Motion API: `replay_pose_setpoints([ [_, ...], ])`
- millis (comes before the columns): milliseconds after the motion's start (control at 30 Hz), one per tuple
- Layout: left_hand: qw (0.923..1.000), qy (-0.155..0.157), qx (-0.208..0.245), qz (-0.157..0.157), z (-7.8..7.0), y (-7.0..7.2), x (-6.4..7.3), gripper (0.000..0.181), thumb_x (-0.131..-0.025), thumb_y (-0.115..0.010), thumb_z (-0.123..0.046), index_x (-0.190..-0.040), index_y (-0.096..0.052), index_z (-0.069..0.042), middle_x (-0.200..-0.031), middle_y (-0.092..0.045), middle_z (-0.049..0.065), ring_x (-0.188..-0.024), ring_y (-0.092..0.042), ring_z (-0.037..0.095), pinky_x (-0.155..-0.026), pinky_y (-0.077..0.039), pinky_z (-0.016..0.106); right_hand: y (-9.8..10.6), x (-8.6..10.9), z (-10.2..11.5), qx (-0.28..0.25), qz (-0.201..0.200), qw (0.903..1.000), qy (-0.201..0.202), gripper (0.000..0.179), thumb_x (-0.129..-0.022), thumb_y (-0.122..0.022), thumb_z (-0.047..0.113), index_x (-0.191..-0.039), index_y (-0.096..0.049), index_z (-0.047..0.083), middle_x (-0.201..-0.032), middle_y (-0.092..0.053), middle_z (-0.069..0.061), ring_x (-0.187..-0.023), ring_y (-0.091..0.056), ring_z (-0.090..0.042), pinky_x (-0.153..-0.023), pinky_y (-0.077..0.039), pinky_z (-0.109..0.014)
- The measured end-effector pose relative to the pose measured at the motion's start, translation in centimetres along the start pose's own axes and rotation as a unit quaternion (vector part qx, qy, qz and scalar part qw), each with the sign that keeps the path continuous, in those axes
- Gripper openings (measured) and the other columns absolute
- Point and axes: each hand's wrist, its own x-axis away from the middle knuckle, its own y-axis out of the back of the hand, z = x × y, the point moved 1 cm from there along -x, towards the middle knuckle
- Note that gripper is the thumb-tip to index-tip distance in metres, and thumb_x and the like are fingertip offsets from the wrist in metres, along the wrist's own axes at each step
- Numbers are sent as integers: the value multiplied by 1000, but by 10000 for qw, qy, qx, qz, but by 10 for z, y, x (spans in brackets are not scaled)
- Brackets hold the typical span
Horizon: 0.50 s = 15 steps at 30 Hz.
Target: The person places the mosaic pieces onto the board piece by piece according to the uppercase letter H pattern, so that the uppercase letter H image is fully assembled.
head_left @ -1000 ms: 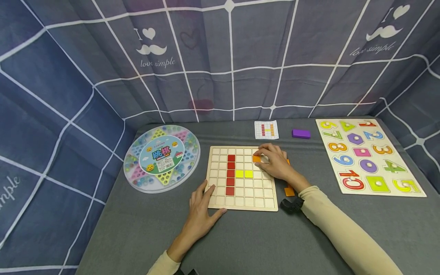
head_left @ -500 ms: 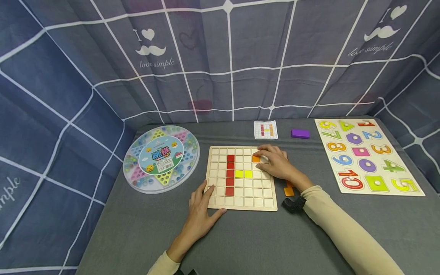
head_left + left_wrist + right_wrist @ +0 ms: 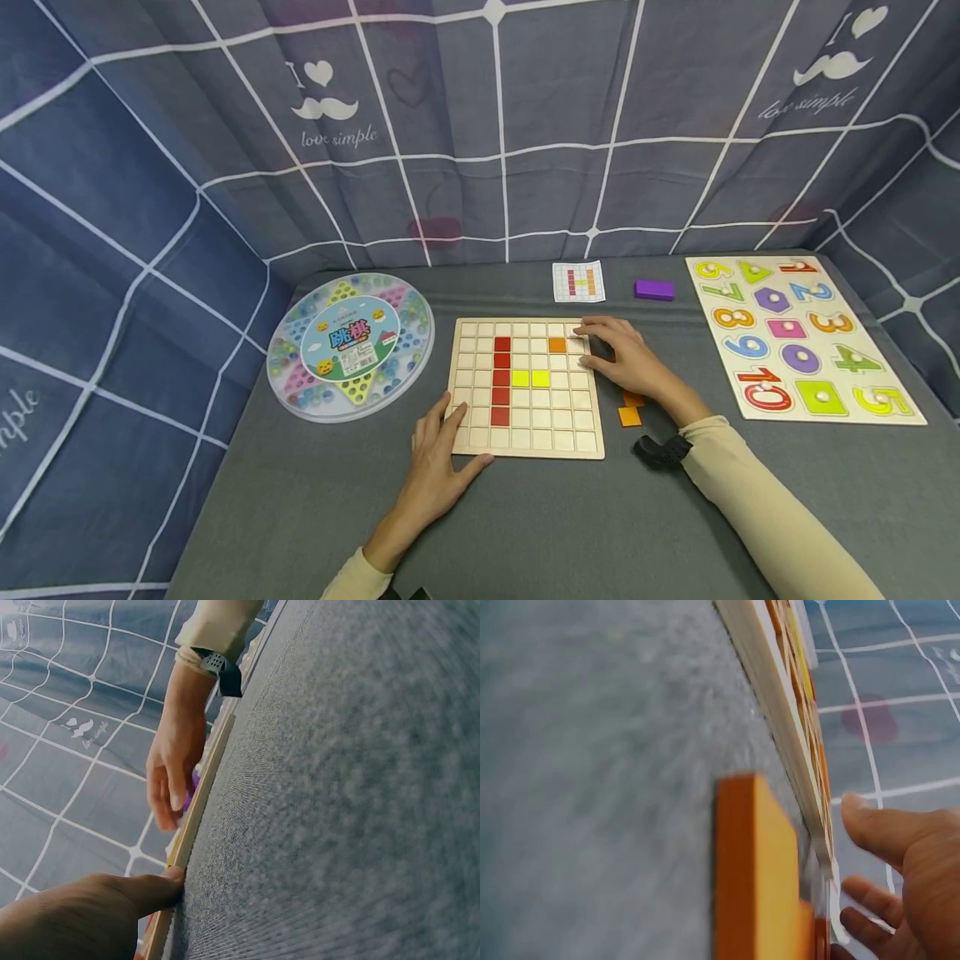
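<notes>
Head view: the left hand [image 3: 438, 462], fingers extended, rests on the pale gridded board [image 3: 541, 417]; laying orange tiles [image 3: 629, 417] seems the step, pinching a loose one beside the board probably next. Left wrist: thumb [image 3: 159, 889] against its edge. Right wrist: empty right hand [image 3: 934, 877], fingers parted; thick, square-cornered tile nearby.

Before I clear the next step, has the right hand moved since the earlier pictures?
Yes: judged in the head view against the wooden grid board, the right hand has shifted rightward, clear of the board's orange tile.
</notes>
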Motion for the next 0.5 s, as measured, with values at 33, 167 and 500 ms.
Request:
replay_pose_setpoints([
  [33,10000,0,-2,-2,0,0,0,80,-76,-83,-34,-141,-49,-1,-153,-33,26,-126,-37,39,-92,-31,53,2,3,-2,35,-84,9999,-43,46,-90,-72,17,-133,-59,9,-145,-45,-19,-134,-34,-42,-105,-20,-67],
  [167,10000,30,-23,12,-1,1,-1,80,-76,-84,-34,-141,-49,0,-152,-33,26,-127,-36,39,-94,-31,54,7,15,-11,175,-428,9989,-110,44,-88,-73,15,-130,-61,6,-141,-48,-22,-130,-38,-43,-105,-23,-63],
  [500,9999,76,-39,73,-1,0,0,80,-77,-83,-34,-141,-49,-1,-153,-32,26,-128,-36,39,-92,-32,53,14,35,-27,230,-779,9967,-86,37,-88,-72,11,-124,-64,2,-135,-54,-21,-123,-43,-43,-101,-29,-60],
])
